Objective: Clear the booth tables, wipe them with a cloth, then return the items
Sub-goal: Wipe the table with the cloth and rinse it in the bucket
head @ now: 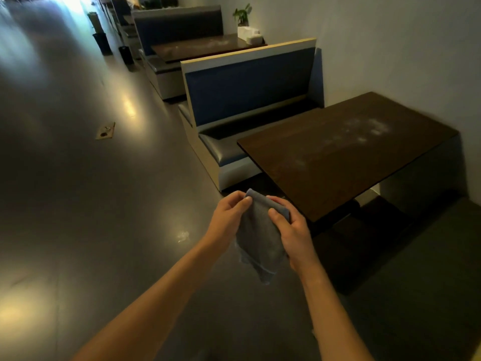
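Head view, hands: we've got both of ours out in front over the grey floor point(78, 204), just off the near corner of the table.
Cloth: a grey-blue folded microfibre cloth point(256, 238) hangs between our hands, its loose lower edge dangling free and touching nothing else.
Left hand: our left hand point(229, 214) pinches the cloth's top left corner, thumb and fingertips closed on it.
Right hand: our right hand point(289, 230) is wrapped round the cloth's right side, thumb on the front and fingers curled behind.
Near table: the dark brown rectangular wooden booth table point(338, 157) sits against the wall to our right, with pale smudgy streaks on its top.
Seat: a blue-backed padded booth bench point(250, 84) stands just behind that table.
Far table: another dark booth table point(197, 46) lies beyond the bench, with a white tissue box point(248, 32) and a small green potted plant point(242, 13) at its wall end.
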